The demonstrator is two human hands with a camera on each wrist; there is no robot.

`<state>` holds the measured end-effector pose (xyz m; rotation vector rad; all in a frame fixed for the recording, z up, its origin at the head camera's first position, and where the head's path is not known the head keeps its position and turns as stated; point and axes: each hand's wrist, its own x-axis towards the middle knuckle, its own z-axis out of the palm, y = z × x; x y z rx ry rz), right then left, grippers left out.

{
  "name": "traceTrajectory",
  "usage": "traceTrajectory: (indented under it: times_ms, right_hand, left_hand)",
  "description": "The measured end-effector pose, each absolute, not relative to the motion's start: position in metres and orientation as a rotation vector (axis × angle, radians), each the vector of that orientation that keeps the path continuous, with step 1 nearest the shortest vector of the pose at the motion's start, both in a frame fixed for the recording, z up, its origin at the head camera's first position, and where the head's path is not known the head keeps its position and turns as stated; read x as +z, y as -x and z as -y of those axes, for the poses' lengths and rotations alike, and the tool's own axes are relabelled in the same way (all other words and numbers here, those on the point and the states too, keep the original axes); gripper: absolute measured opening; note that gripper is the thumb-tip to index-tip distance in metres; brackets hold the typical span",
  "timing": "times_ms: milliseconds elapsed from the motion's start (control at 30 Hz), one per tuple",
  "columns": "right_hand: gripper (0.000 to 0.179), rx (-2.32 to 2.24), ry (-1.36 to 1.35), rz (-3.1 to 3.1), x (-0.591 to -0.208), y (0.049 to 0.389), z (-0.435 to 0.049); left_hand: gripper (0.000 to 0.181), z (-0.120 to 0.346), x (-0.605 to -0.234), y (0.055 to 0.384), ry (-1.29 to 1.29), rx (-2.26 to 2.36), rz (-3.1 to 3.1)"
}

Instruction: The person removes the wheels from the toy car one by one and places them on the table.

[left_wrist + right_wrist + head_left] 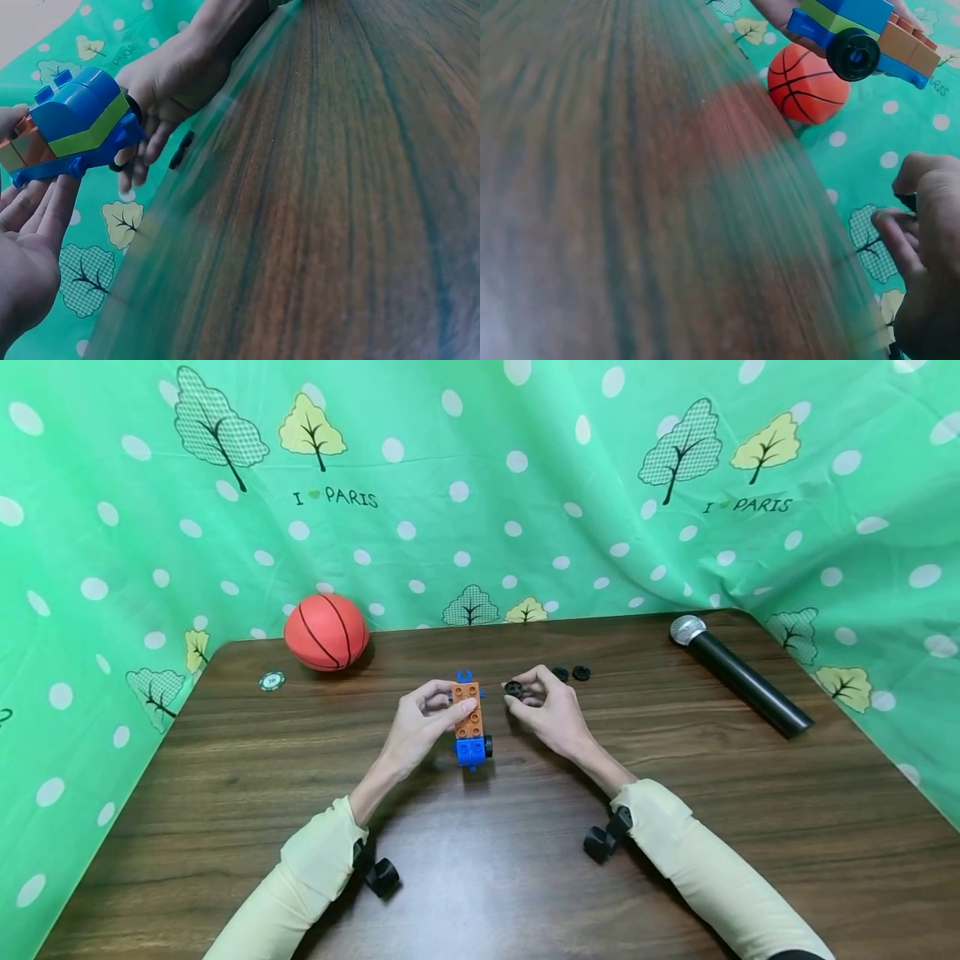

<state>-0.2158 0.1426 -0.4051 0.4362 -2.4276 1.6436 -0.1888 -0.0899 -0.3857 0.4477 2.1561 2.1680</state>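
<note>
My left hand grips a toy block car made of orange, blue and green bricks, thumb on top of its orange part. In the left wrist view the car shows its blue rounded block and green layer, with the fingers beneath. One black wheel sits on the car's side in the right wrist view. To the right of the car, my right hand pinches a loose black wheel between thumb and fingers, apart from the car. Just beyond that hand lie two more black wheels.
A red basketball stands at the back left, beside a small poker chip. A black microphone lies at the back right. Behind the wooden table hangs a green dotted curtain.
</note>
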Motion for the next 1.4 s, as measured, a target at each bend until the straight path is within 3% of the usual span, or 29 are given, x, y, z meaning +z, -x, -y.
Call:
traceTrajectory:
  times_ms: [400, 1067, 1400]
  right_hand:
    - [0.037, 1.771, -0.496, 2.369, -0.404, 0.214, -0.153]
    - [0.025, 2.146, -0.406, 1.961, -0.402, 0.215, -0.171]
    - [0.031, 1.678, -0.323, 2.215, -0.403, 0.213, -0.185]
  left_hand:
    - [0.035, 0.088, -0.386, 0.188, -0.477, 2.15, -2.167]
    - [0.039, 0.088, -0.387, 0.187, -0.469, 2.091, -2.194]
    - [0.038, 0.087, -0.387, 0.186, -0.483, 2.088, -2.195]
